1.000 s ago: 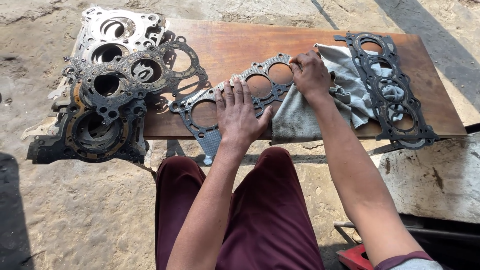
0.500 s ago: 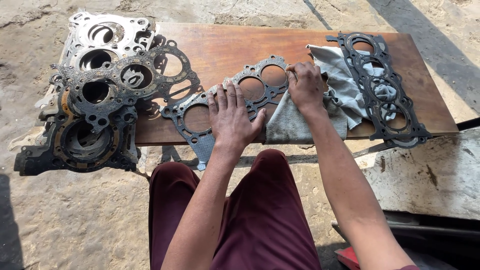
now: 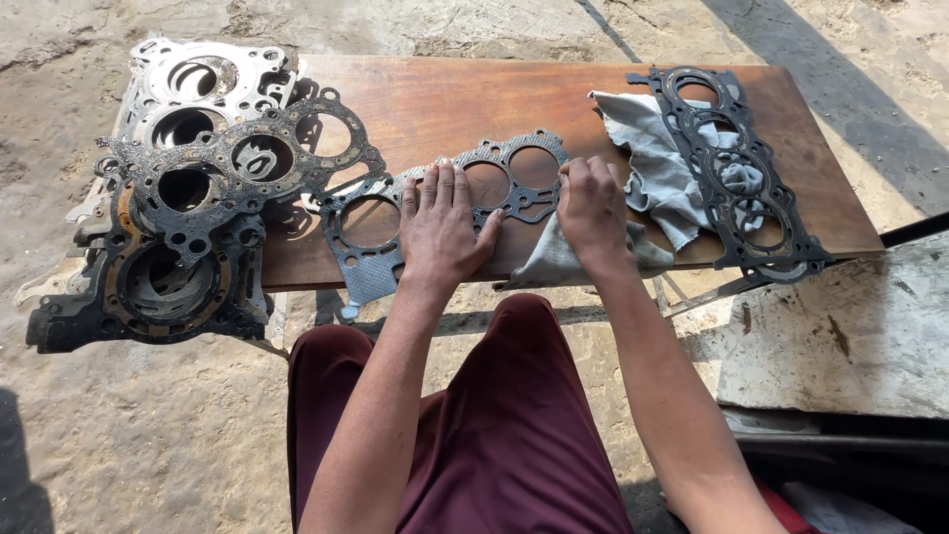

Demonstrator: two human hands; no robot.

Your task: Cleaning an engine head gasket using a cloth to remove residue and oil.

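A dark metal gasket [image 3: 371, 222] with round bores lies across the front of a brown wooden board [image 3: 474, 99]. My left hand [image 3: 440, 222] rests flat on its middle, fingers spread, pressing it down. My right hand [image 3: 593, 208] is closed on a grey rag [image 3: 657, 173] and presses it against the gasket's right end. The rag trails off to the right across the board and hangs over the front edge below my hand.
A second dark gasket [image 3: 736, 168] lies on the board's right end, partly over the rag. A pile of several worn gaskets [image 3: 188, 198] lies at the left, overhanging the board. A grey concrete slab [image 3: 840, 336] is at lower right. Sandy ground surrounds everything.
My right hand has drawn the rag leftward and toward me along the gasket. The left hand stays pressed on the gasket. The camera view has shifted slightly.
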